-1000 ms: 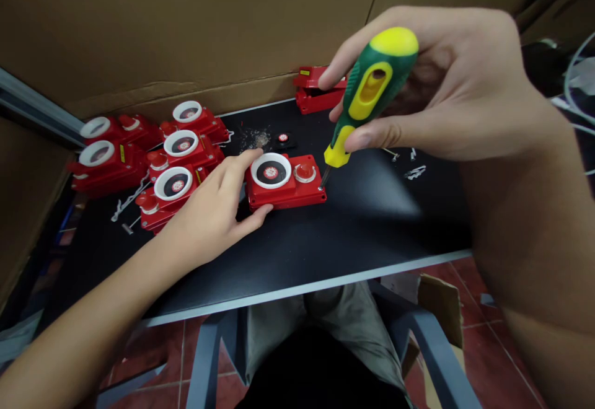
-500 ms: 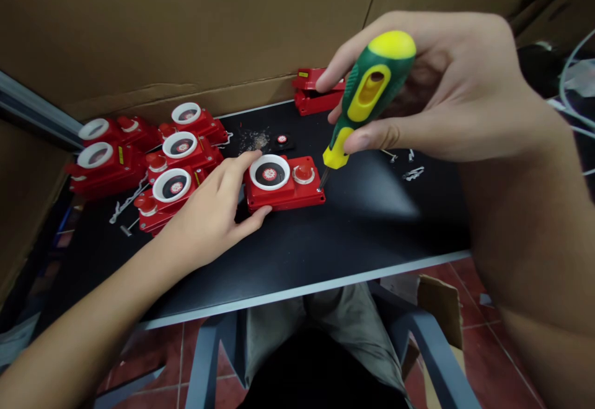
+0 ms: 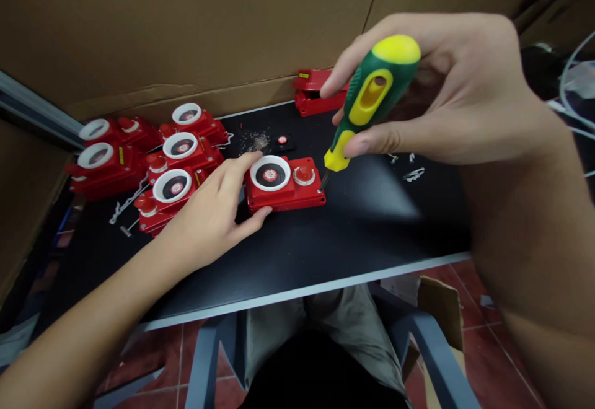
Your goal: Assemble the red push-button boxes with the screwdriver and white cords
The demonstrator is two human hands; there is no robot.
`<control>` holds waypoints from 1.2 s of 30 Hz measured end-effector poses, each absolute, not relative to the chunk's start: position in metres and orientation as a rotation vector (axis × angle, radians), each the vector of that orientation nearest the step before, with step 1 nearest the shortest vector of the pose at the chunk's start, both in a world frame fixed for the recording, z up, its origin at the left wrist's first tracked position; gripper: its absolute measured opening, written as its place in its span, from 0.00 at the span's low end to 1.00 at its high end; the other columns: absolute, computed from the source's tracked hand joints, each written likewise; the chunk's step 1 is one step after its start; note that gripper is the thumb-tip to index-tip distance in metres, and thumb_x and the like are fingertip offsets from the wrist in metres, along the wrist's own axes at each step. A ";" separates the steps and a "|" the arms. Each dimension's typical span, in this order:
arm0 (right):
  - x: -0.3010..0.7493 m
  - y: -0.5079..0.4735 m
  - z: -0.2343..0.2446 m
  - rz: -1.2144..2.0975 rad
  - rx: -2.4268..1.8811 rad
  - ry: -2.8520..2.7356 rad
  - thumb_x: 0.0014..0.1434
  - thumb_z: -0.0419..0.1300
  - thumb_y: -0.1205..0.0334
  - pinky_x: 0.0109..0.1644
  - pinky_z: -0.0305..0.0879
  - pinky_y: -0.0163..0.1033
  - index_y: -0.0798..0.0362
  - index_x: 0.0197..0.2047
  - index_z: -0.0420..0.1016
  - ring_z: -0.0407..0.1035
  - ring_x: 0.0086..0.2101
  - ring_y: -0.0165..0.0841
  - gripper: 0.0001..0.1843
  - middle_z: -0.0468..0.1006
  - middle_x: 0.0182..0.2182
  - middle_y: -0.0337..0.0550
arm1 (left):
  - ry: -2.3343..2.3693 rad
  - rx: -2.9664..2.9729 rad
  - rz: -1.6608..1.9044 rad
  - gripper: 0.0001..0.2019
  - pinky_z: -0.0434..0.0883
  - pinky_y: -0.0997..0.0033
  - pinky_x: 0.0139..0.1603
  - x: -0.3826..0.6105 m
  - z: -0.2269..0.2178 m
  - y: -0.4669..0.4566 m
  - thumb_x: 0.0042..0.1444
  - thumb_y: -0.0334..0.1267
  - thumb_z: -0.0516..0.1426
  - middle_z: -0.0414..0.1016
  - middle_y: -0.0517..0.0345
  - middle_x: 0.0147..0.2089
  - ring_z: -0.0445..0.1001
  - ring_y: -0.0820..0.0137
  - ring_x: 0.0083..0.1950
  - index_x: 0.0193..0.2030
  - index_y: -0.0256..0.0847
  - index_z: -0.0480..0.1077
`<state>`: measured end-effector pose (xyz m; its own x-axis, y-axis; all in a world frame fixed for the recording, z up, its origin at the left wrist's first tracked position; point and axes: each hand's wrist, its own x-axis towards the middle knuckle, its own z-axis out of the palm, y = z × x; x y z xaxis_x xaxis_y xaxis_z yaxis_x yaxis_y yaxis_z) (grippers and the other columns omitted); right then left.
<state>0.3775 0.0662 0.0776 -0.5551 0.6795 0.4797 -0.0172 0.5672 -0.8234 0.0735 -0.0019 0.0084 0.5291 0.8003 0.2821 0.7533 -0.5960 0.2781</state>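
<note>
Dim light, pale glare on the black tabletop (image 3: 389, 193), soft-focus edges

No word or number is showing clearly enough to read. A round red-and-white emblem (image 3: 269, 175) is sitting at the centre of the dark disc (image 3: 281, 176) on the middle red box (image 3: 279, 198), its details appearing too small to make out. Similar emblems (image 3: 177, 188) are marking the three red boxes (image 3: 212, 156) just left of it, and a smaller emblem (image 3: 282, 140) is lying on a little black piece (image 3: 288, 146) behind it. A yellow label (image 3: 121, 155) is standing on the leftmost red box (image 3: 132, 176), and another yellow label (image 3: 304, 75) is marking the rear red box (image 3: 313, 106), both looking illegible.
</note>
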 end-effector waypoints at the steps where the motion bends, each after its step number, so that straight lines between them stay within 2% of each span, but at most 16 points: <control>1: 0.376 0.065 0.078 1.027 -0.551 -1.945 0.48 0.87 0.64 0.33 0.75 0.34 0.44 0.40 0.89 0.77 0.37 0.32 0.18 0.84 0.38 0.35 | 1.346 2.645 0.579 0.32 0.76 0.46 0.77 0.074 0.009 -0.002 0.75 0.43 0.60 0.74 0.36 0.75 0.77 0.49 0.75 0.79 0.34 0.58; 6: 0.368 0.060 0.074 1.115 -0.545 -1.865 0.46 0.87 0.68 0.34 0.71 0.35 0.49 0.34 0.83 0.74 0.35 0.30 0.19 0.80 0.34 0.35 | 1.335 2.669 0.575 0.32 0.77 0.46 0.77 0.073 0.009 -0.002 0.76 0.43 0.60 0.74 0.34 0.75 0.77 0.49 0.75 0.80 0.32 0.57; 8: 0.365 0.060 0.072 1.114 -0.541 -1.849 0.46 0.87 0.66 0.33 0.69 0.34 0.49 0.31 0.79 0.70 0.32 0.28 0.21 0.75 0.31 0.33 | 1.332 2.670 0.581 0.33 0.77 0.45 0.77 0.072 0.009 -0.002 0.76 0.43 0.60 0.74 0.34 0.75 0.77 0.48 0.75 0.80 0.32 0.57; 11: 0.364 0.062 0.067 1.043 -0.546 -1.858 0.48 0.88 0.62 0.29 0.64 0.35 0.49 0.32 0.79 0.66 0.31 0.27 0.21 0.72 0.31 0.33 | 1.333 2.666 0.580 0.32 0.77 0.43 0.77 0.073 0.008 -0.002 0.76 0.43 0.61 0.74 0.35 0.75 0.77 0.47 0.75 0.80 0.34 0.57; 15: 0.366 0.064 0.065 1.102 -0.507 -1.868 0.48 0.88 0.59 0.34 0.72 0.35 0.48 0.34 0.83 0.72 0.34 0.30 0.20 0.77 0.34 0.35 | 1.338 2.673 0.584 0.33 0.78 0.45 0.76 0.074 0.006 -0.002 0.75 0.42 0.61 0.74 0.34 0.75 0.77 0.47 0.75 0.80 0.33 0.57; 18: 0.369 0.064 0.067 1.152 -0.457 -1.878 0.53 0.86 0.59 0.42 0.80 0.37 0.47 0.40 0.87 0.79 0.41 0.35 0.16 0.83 0.40 0.39 | 1.337 2.678 0.587 0.33 0.78 0.44 0.76 0.073 0.007 -0.002 0.75 0.43 0.62 0.74 0.34 0.75 0.78 0.47 0.75 0.80 0.33 0.57; 21: 0.374 0.063 0.070 1.140 -0.436 -1.913 0.57 0.84 0.59 0.47 0.82 0.37 0.47 0.47 0.89 0.82 0.46 0.37 0.16 0.87 0.43 0.41 | 1.356 2.655 0.582 0.33 0.77 0.44 0.77 0.072 0.008 -0.003 0.75 0.44 0.62 0.74 0.35 0.76 0.77 0.47 0.75 0.80 0.35 0.58; 25: 0.380 0.064 0.073 1.230 -0.468 -1.965 0.61 0.81 0.60 0.42 0.82 0.36 0.48 0.53 0.89 0.84 0.42 0.36 0.17 0.89 0.44 0.41 | 1.369 2.625 0.579 0.33 0.76 0.45 0.78 0.071 0.007 -0.003 0.75 0.44 0.62 0.73 0.37 0.76 0.77 0.48 0.75 0.80 0.36 0.58; 28: 0.380 0.065 0.073 1.264 -0.456 -1.958 0.62 0.81 0.60 0.35 0.78 0.33 0.49 0.53 0.88 0.84 0.40 0.35 0.16 0.90 0.44 0.43 | 1.368 2.620 0.588 0.33 0.76 0.46 0.78 0.072 0.006 -0.003 0.74 0.43 0.62 0.74 0.38 0.76 0.77 0.48 0.75 0.80 0.36 0.58; 30: 0.379 0.065 0.072 1.255 -0.456 -1.943 0.62 0.81 0.62 0.34 0.78 0.32 0.49 0.52 0.88 0.85 0.41 0.35 0.16 0.90 0.44 0.43 | 1.374 2.619 0.588 0.33 0.76 0.46 0.78 0.073 0.006 -0.003 0.74 0.43 0.62 0.74 0.37 0.76 0.77 0.48 0.75 0.80 0.36 0.58; 34: 0.375 0.064 0.072 1.226 -0.440 -1.894 0.59 0.82 0.66 0.44 0.84 0.33 0.50 0.47 0.87 0.85 0.43 0.34 0.14 0.89 0.42 0.40 | 1.377 2.627 0.590 0.34 0.77 0.46 0.77 0.073 0.007 -0.003 0.74 0.43 0.62 0.74 0.36 0.75 0.78 0.48 0.75 0.80 0.35 0.58; 36: 0.374 0.062 0.073 1.227 -0.437 -1.869 0.56 0.83 0.68 0.46 0.84 0.31 0.51 0.44 0.87 0.85 0.43 0.31 0.15 0.87 0.40 0.37 | 1.379 2.627 0.585 0.34 0.77 0.46 0.77 0.073 0.007 -0.003 0.74 0.43 0.62 0.74 0.36 0.75 0.78 0.48 0.75 0.80 0.35 0.58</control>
